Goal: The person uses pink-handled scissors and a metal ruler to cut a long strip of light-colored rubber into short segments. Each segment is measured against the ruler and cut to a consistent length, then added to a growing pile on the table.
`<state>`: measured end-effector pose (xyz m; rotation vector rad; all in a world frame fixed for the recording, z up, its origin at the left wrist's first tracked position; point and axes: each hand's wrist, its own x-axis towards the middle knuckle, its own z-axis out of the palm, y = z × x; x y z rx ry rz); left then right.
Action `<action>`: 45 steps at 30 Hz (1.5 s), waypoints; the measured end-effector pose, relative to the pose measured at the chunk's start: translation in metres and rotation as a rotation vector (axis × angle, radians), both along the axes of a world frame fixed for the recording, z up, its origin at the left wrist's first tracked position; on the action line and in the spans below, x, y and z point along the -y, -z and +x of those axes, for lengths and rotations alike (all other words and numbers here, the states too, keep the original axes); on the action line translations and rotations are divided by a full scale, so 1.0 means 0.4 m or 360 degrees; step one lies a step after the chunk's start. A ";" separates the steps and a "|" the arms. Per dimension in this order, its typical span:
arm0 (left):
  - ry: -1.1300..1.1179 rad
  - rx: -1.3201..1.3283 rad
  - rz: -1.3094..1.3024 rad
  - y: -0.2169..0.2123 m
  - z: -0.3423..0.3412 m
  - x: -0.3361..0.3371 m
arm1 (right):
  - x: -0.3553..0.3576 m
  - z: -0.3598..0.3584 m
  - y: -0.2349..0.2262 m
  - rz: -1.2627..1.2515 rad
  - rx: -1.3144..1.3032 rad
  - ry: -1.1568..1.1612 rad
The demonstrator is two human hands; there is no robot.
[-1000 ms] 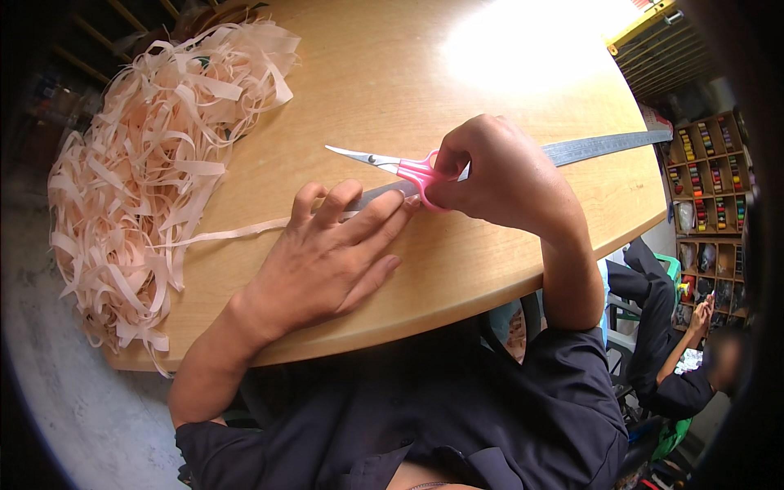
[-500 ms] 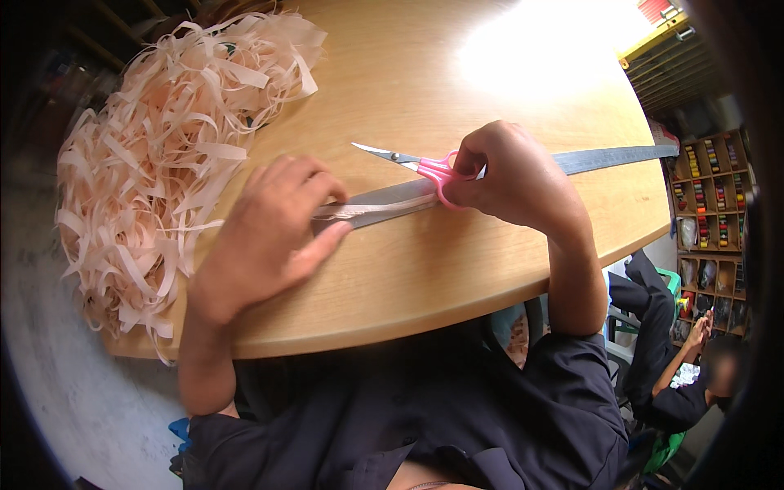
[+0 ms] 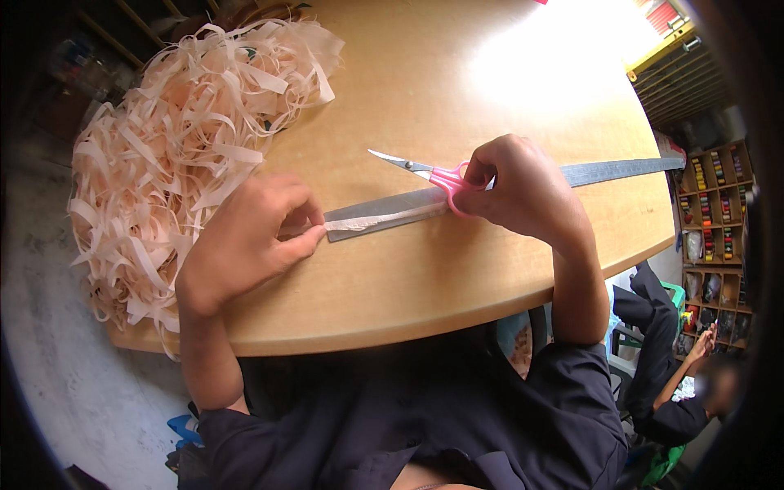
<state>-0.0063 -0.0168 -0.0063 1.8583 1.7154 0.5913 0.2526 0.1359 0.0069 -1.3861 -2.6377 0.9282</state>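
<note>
"Where's the thin, pale-pink cloth strip [image 3: 400, 217]?"
"Lying along the long grey metal ruler [image 3: 616, 170], stretching right from the left hand [image 3: 255, 238]. That hand is nearest its left part and pinches it."
"And the right hand [image 3: 524, 194]?"
"Holding pink-handled silver scissors [image 3: 447, 180] by the loops, over the strip."
"Any writing?"
"Maybe tiny ruler marks, too small to read."
</note>
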 end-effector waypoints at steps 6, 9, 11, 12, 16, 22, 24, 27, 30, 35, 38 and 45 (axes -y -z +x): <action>-0.0054 -0.0005 -0.0026 0.007 0.012 0.003 | 0.000 -0.002 -0.004 0.0025 0.0051 -0.0016; -0.0063 -0.0021 -0.0015 0.009 0.016 0.003 | 0.002 -0.005 -0.006 0.0042 0.0060 -0.0010; -0.0077 -0.0004 -0.0039 0.009 0.016 0.005 | 0.003 -0.006 -0.008 0.0042 0.0056 -0.0003; -0.0087 0.0016 -0.0055 0.009 0.015 0.005 | 0.004 -0.007 -0.010 0.0039 0.0055 0.0001; -0.0060 -0.0033 -0.0081 0.004 0.014 0.004 | 0.006 -0.007 -0.015 0.0018 0.0065 0.0011; -0.0041 -0.0072 -0.0104 -0.001 0.015 0.005 | 0.006 -0.005 -0.009 0.0060 0.0065 0.0013; -0.0041 -0.0059 -0.0083 0.000 0.015 0.005 | 0.004 -0.004 -0.005 0.0021 0.0036 0.0016; 0.0002 -0.0093 -0.0046 0.004 0.014 0.004 | -0.001 0.003 -0.004 0.0015 0.0046 -0.0015; 0.0004 -0.0167 0.0104 0.011 0.018 0.001 | -0.004 0.003 -0.004 -0.0034 -0.0209 -0.0021; -0.0246 -0.0391 0.0515 0.020 0.022 -0.006 | 0.044 -0.014 0.000 -0.0843 -0.1109 -0.0127; -0.0352 -0.0403 0.0730 0.025 0.018 -0.018 | 0.079 -0.021 -0.008 -0.1002 -0.0632 -0.0358; -0.0401 -0.0658 0.1080 0.026 0.026 -0.025 | 0.105 -0.053 -0.012 -0.1475 -0.0339 -0.0315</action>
